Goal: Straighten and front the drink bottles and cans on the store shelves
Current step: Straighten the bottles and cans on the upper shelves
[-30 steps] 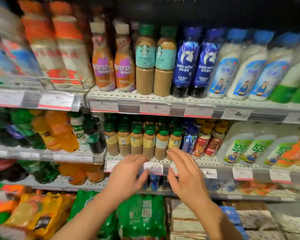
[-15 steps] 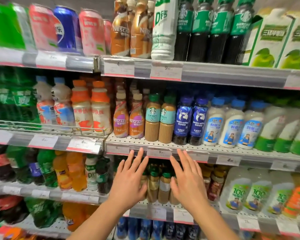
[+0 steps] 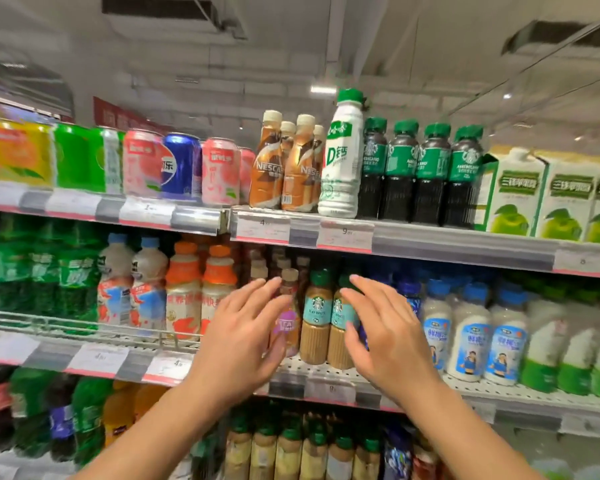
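Both my hands are raised in front of the middle shelf [image 3: 326,374], fingers spread and holding nothing. My left hand [image 3: 241,336] hovers before a purple-labelled Nescafe bottle [image 3: 286,318], partly hiding it. My right hand [image 3: 383,332] covers part of the right one of two Starbucks flat white bottles [image 3: 315,318] with teal labels and green caps. Whether either hand touches a bottle I cannot tell. On the top shelf [image 3: 430,239] stand brown Nescafe bottles [image 3: 267,168], a tall white green-capped bottle [image 3: 342,157] and dark Americano bottles [image 3: 400,171].
Cans [image 3: 181,166] line the top shelf's left, green-and-white cartons [image 3: 515,195] its right. White blue-capped milk bottles [image 3: 471,336] stand right of my hands, orange-capped bottles [image 3: 184,292] and green soda bottles [image 3: 73,271] left. More small bottles [image 3: 288,448] fill the shelf below.
The view has swung upward from the lower shelves to the top shelf and ceiling. Both hands rose from the shelf with small bottles to the Starbucks and Nescafe row above, staying open.
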`<state>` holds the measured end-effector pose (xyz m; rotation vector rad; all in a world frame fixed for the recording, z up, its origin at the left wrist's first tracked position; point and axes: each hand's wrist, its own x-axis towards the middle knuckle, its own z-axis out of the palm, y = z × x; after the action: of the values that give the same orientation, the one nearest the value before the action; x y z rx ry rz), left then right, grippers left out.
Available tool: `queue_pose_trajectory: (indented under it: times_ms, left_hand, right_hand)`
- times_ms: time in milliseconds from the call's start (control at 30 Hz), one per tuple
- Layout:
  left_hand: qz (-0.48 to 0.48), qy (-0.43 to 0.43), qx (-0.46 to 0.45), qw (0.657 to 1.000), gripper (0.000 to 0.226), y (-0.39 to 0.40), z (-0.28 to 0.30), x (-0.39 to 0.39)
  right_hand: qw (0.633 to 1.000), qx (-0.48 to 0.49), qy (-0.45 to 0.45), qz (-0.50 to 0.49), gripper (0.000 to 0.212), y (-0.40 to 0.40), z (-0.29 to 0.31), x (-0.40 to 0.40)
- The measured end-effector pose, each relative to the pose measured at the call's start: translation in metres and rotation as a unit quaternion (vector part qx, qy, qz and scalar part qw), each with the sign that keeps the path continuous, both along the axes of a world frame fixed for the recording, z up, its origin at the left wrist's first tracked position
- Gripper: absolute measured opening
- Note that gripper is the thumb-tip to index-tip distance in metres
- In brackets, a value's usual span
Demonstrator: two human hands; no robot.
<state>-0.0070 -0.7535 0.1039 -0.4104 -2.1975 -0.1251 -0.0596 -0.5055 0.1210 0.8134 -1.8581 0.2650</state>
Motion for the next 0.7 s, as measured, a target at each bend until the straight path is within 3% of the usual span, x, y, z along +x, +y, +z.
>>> queue_pose_trajectory:
  times_ms: [133, 267, 333, 467, 567, 700]
  left_hand:
    - [0.05, 0.01, -0.03, 0.998, 0.07, -0.02, 0.056, -0.015]
    - [0.114, -0.04, -0.064, 0.991, 0.091, -0.017, 0.074, -0.041]
    - [0.119, -0.029, -0.058, 0.991, 0.095, -0.016, 0.07, -0.047]
    - [0.094, -0.008, -0.041, 0.995, 0.091, -0.019, 0.067, -0.05]
    - [0.075, -0.003, -0.03, 0.997, 0.09, -0.02, 0.068, -0.05]
    - [0.05, 0.004, -0.025, 0.998, 0.091, -0.023, 0.068, -0.053]
  right_hand:
    - [0.995, -0.059, 0.08, 0.002, 0.031, -0.004, 0.08, -0.013]
    - [0.986, -0.163, 0.036, -0.019, 0.021, -0.017, 0.151, -0.029]
    - [0.978, -0.202, -0.02, -0.056, 0.03, -0.03, 0.177, -0.037]
    - [0.943, -0.206, -0.166, -0.203, 0.068, -0.06, 0.204, -0.047]
    - [0.93, -0.208, -0.166, -0.251, 0.082, -0.077, 0.199, -0.048]
    - [0.917, -0.229, -0.147, -0.291, 0.083, -0.093, 0.186, -0.048]
